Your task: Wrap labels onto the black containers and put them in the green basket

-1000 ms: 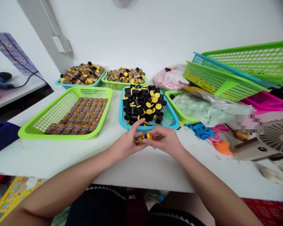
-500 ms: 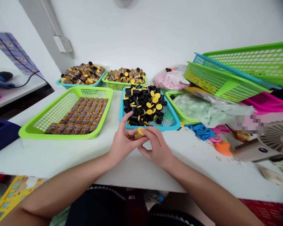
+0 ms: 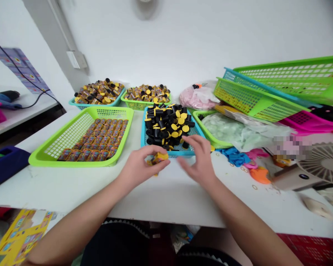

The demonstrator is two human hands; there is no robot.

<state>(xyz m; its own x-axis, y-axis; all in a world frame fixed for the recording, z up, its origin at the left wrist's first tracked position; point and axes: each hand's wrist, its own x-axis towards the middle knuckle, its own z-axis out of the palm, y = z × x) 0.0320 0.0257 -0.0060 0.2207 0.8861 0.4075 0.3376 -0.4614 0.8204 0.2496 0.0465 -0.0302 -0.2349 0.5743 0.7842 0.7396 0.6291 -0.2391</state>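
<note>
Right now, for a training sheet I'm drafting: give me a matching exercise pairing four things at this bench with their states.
1. left hand
2. right hand
3. blue basket
4. lime basket

A. open, holding nothing
B. holds rows of packets
C. grips a yellow item
D. heaped with black-and-yellow cylinders

Pairs: 1-C, 2-A, 3-D, 4-B
</note>
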